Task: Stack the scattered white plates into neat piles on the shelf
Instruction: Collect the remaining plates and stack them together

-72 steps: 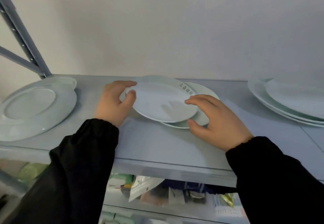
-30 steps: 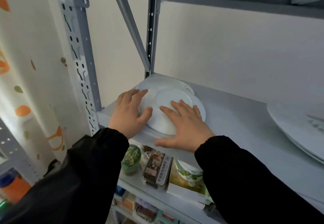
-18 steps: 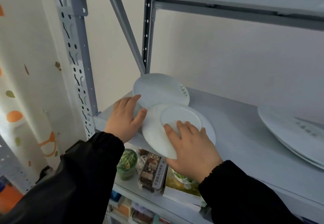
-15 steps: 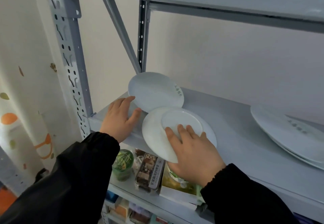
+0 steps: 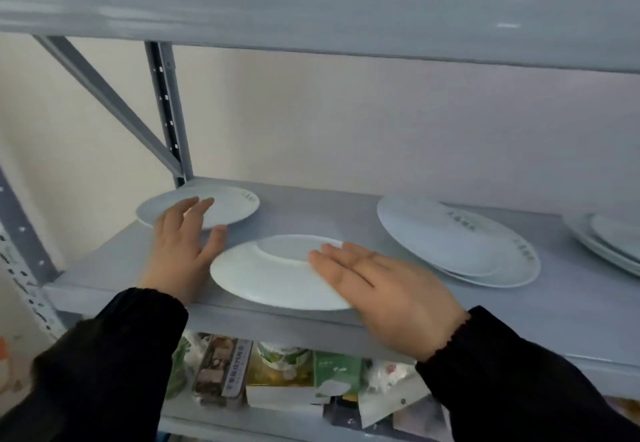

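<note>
A white plate, turned bottom up, is at the front middle of the grey shelf. My right hand grips its right rim, with the fingers flat across its base ring. A smaller white plate lies face up at the back left. My left hand rests with spread fingertips on that plate's near edge, and its thumb is close to the upturned plate. A pile of two larger plates sits to the right. Another pile is cut off at the right edge.
The shelf above hangs low over the plates. A perforated upright post and a diagonal brace stand at the back left corner. The shelf below holds food packets and boxes. A pale wall closes the back.
My right hand has drawn the upturned plate off the smaller plate and to the right along the shelf front. My left hand stays on the smaller plate. The view has swung right.
</note>
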`<action>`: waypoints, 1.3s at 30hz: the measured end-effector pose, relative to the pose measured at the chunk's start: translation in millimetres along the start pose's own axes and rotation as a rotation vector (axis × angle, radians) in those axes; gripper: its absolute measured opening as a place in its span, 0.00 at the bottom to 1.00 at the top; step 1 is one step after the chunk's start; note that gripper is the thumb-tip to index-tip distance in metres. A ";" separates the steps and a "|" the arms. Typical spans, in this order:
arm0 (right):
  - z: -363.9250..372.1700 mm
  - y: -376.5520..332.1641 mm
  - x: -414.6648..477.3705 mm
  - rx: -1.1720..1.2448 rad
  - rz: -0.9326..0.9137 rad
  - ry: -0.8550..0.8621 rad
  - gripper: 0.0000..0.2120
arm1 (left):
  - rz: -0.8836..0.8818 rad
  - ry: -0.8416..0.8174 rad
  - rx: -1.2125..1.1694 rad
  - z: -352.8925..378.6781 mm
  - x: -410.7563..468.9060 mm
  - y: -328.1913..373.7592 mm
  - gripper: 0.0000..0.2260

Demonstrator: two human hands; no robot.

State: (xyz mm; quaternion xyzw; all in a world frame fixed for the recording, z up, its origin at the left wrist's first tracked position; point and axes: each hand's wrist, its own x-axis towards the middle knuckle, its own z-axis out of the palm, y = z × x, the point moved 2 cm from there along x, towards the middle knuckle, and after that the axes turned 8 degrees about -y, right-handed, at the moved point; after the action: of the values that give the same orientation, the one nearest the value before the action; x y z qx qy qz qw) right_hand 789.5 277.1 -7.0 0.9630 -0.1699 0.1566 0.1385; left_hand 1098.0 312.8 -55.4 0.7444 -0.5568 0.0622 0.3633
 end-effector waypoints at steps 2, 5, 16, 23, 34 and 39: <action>-13.1 18.3 -11.6 0.043 0.007 0.121 0.31 | 0.011 -0.019 -0.023 9.9 5.9 20.8 0.28; -31.8 49.6 -31.7 0.136 0.064 0.290 0.29 | 0.071 -0.022 -0.043 25.5 14.0 51.7 0.25; -45.1 139.4 -85.9 0.477 0.391 0.453 0.22 | 0.118 -0.092 -0.129 84.4 30.1 152.0 0.32; -22.0 196.3 -94.6 0.747 0.674 0.600 0.16 | 0.141 -0.084 -0.190 118.2 41.4 193.7 0.24; 29.2 241.2 -108.7 1.266 0.887 0.708 0.22 | 0.160 -0.081 -0.195 133.0 41.8 178.6 0.27; 33.9 244.4 -111.1 1.205 0.998 0.513 0.31 | 0.146 -0.083 -0.224 133.0 41.7 178.9 0.26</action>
State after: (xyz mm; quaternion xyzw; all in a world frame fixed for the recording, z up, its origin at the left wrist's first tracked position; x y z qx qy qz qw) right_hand 608.4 76.9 -24.5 0.6179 -0.4280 0.4791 -0.4534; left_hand 915.6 178.2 -47.2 0.6588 -0.6273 -0.0050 0.4153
